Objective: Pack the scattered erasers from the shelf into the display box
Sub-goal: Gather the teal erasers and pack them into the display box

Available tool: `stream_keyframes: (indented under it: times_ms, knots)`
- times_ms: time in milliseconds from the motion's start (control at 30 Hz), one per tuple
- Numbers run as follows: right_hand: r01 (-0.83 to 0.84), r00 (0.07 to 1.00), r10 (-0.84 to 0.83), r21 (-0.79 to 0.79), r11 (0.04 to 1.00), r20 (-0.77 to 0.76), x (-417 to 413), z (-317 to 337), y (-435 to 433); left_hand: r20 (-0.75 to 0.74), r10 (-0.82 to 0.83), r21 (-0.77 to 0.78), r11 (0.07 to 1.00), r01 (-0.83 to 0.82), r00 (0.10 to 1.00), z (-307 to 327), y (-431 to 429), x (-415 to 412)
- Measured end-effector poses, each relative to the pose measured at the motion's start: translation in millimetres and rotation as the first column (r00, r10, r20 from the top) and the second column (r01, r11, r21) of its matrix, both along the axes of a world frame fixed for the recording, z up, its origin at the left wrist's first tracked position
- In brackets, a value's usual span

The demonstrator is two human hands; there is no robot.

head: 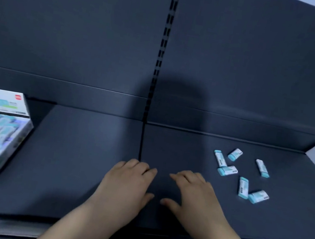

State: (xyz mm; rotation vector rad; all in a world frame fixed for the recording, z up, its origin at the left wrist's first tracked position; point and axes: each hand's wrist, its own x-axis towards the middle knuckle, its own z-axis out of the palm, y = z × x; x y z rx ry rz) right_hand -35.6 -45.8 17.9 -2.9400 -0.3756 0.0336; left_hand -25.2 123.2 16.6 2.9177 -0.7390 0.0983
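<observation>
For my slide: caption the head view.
Left hand, right hand rest on shelf between display box and six scattered erasers.

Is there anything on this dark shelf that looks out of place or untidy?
Yes. Six small white-and-turquoise rectangular erasers lie loose on the right of the dark grey shelf, pointing in different directions, far from the white cardboard display box at the left, where others sit packed.

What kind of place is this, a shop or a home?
Probably a shop: a dark shelf with a slotted upright in its back panel, as retail racks have, a printed display box of stock, and six loose erasers far to its right.
</observation>
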Motion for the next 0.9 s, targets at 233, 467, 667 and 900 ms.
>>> stream_keyframes:
  times_ms: [233,467,667,900]
  knots:
    - [-0.007,1.0,0.007,0.058,0.998,0.002,1,-2,-28,-0.01,0.02,0.021,1.0,-0.02,1.0,2,-25,1]
    - [0.08,0.995,-0.073,0.114,0.99,-0.062,5,-1,-39,-0.054,-0.053,0.008,0.999,0.054,0.997,3,-33,17]
    - [0.146,0.988,-0.136,0.138,0.98,-0.078,8,-13,-66,-0.117,-0.092,0.018,0.995,0.095,0.989,-6,-56,25]
    - [0.16,0.986,-0.152,0.127,0.979,-0.073,23,-8,-144,-0.135,-0.099,0.041,0.994,0.105,0.986,-9,-121,32]
